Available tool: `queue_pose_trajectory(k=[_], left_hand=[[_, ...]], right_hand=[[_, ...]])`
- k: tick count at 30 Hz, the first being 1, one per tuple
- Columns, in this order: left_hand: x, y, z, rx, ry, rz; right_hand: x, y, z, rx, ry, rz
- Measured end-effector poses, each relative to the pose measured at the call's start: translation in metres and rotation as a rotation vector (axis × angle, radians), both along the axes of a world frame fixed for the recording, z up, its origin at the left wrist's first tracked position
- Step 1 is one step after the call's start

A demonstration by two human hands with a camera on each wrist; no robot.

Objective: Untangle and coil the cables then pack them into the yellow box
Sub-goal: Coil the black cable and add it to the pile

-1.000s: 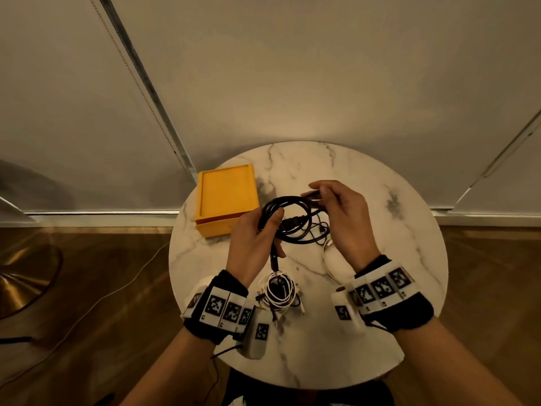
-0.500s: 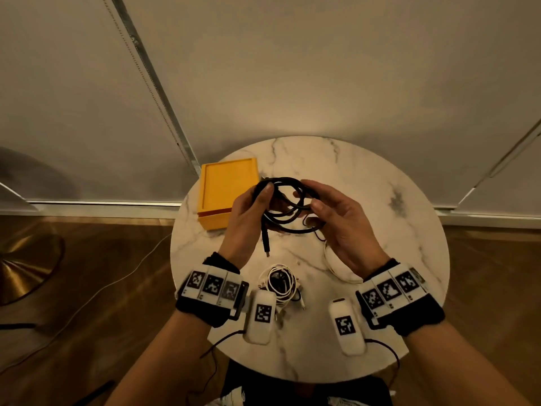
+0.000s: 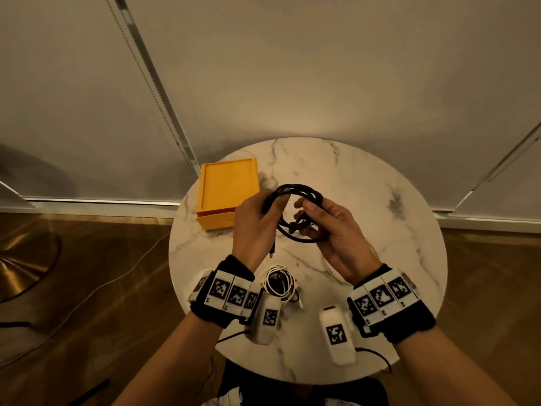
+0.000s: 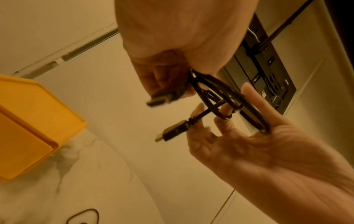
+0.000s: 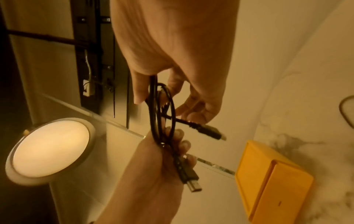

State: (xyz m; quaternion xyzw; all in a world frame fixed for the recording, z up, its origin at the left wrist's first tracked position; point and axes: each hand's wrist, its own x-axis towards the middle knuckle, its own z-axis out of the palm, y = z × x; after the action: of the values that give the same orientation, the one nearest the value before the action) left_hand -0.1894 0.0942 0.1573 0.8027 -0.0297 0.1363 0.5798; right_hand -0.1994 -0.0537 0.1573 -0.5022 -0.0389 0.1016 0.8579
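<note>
Black cable [image 3: 298, 212], wound into a few loose loops, hangs in the air between both hands above the round marble table [image 3: 380, 200], its coil standing roughly on edge with the long axis running from one hand across to the other. The left hand [image 3: 254, 227] curls its fingers round the near-left side of the coil, and one plug [image 4: 164, 97] pokes out below that fist. The right hand [image 3: 330, 227] has the opposite side of the loop threaded over its partly curled fingers, gripping it loosely, while the second plug [image 4: 172, 132] dangles free past the fingertips (it points toward the box side in the left wrist view). The yellow box [image 3: 228, 191] sits on the table just left of and behind the left hand, so that hand is the nearer one for packing; its lid looks closed, which I judge would need dealing with first. A white cable bundle [image 3: 278, 284] lies on the table near the person, between the wrists. Hidden: how many turns the coil has, and whether its strands are knotted where they cross. A pale loop under the right wrist is too faint to name.
</note>
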Motion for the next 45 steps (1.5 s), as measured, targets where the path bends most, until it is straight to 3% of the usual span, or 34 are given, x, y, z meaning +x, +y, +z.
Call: queue_pose_trajectory(k=[4,8,13,18,20,22,25,28,33,38,41,45], left_hand=[[-0.001,-0.007,0.011,-0.279,0.023,-0.021],[0.006,0.002,0.016,-0.579,0.262,-0.204],[0.01,0.012,0.022,-0.599,0.36,-0.246],[0.008,0.005,0.009,-0.66,0.378,-0.029],[0.004,0.008,-0.004,-0.558,0.415,-0.035],[-0.004,0.014,-0.016,-0.44,0.463,-0.148],[-0.017,0.022,-0.036,-0.27,0.408,-0.238],[-0.023,0.027,-0.048,-0.042,0.273,-0.137],[-0.024,0.039,-0.077,0.101,0.296,-0.056],[-0.033,0.047,-0.116,0.707,0.265,-0.07],[-0.035,0.047,-0.146,0.777,0.293,-0.045],[-0.039,0.046,-0.183,0.683,0.426,-0.04]], right_hand=[[0.001,0.009,-0.003,-0.139,-0.035,-0.12],[0.003,0.007,0.0,-0.329,-0.106,-0.177],[-0.001,0.006,0.003,-0.367,0.027,-0.018],[0.0,0.006,-0.002,-0.397,0.097,0.068],[-0.003,0.004,-0.012,-0.392,0.115,0.072],[-0.007,-0.002,-0.024,-0.432,0.099,0.074],[-0.014,-0.006,-0.041,-0.528,0.077,0.079],[-0.019,0.002,-0.053,-0.517,0.086,0.079],[-0.018,0.002,-0.078,-0.58,0.101,0.074],[-0.024,0.001,-0.118,-0.754,0.156,0.08],[-0.024,0.005,-0.144,-0.848,0.189,0.07],[-0.023,0.016,-0.171,-0.925,0.213,-0.005]])
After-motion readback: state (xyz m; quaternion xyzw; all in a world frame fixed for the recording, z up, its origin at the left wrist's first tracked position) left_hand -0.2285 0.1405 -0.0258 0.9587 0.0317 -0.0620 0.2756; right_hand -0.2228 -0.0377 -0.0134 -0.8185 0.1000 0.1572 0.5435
